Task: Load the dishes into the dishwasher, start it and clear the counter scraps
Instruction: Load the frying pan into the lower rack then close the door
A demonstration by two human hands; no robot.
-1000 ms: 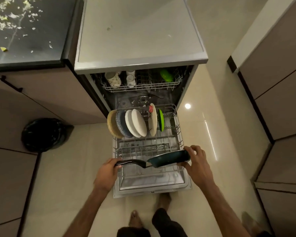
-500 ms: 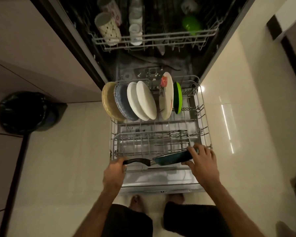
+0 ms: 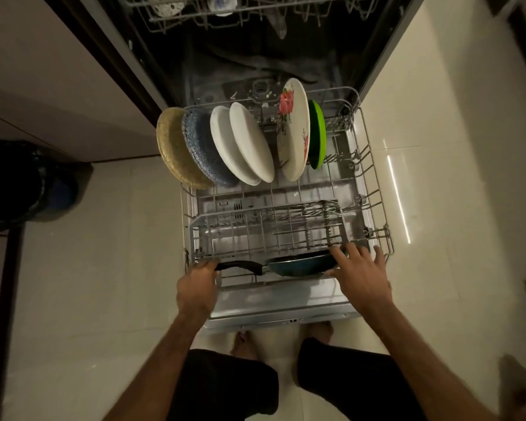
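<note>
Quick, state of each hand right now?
Left hand: grips the frying pan by its handle.
Right hand: open, spread fingers touching the frying pan's rim.

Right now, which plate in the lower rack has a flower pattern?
The floral plate, second from the right, standing beside the green plate. It alone shows red flowers; the others carry no picture.

The grey upper wire rack (image 3: pixel 243 13) and its white cups (image 3: pixel 167 7) ran off the top edge. The black round bin (image 3: pixel 22 183) was cropped at the left. On the dark teal frying pan (image 3: pixel 298 264), the left hand (image 3: pixel 196 287) hid the handle's end and the right hand (image 3: pixel 362 278) covered the right rim. A blurred brown shape (image 3: pixel 520 387) at lower right could not be identified.
</note>
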